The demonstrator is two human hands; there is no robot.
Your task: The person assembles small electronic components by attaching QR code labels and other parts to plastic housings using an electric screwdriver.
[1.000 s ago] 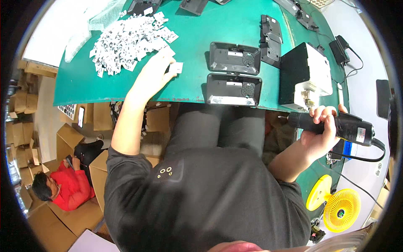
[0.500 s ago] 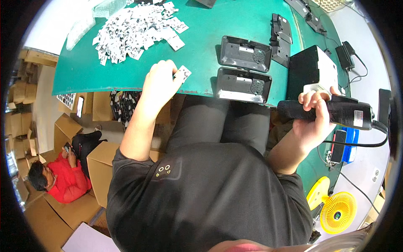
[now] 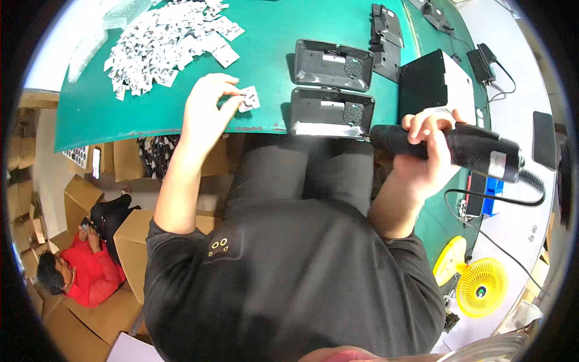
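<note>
Near the table's front edge, my left hand [image 3: 208,108] pinches a small white card [image 3: 249,99] with dark markings between thumb and fingers. My right hand [image 3: 429,142] is wrapped round a black corded electric screwdriver [image 3: 482,151], lying roughly level with its nose toward the left. That nose comes close to the right front corner of the nearer black plastic housing [image 3: 333,112]; whether they touch, I cannot tell. Just behind it lies a second open black housing [image 3: 333,65], also with a round speaker grille. A large heap of similar white cards [image 3: 163,45] covers the table's far left.
On the green table [image 3: 259,36] stand more black housings [image 3: 386,42] and a black box [image 3: 428,84] with a white side. A yellow fan [image 3: 481,288] is at the lower right. Cardboard boxes [image 3: 129,241] and a seated person in red [image 3: 90,271] are at left.
The whole view has shifted, so the table appears further left and up. My right hand has brought the screwdriver's nose left, closer to the nearer housing. My left hand still holds the card.
</note>
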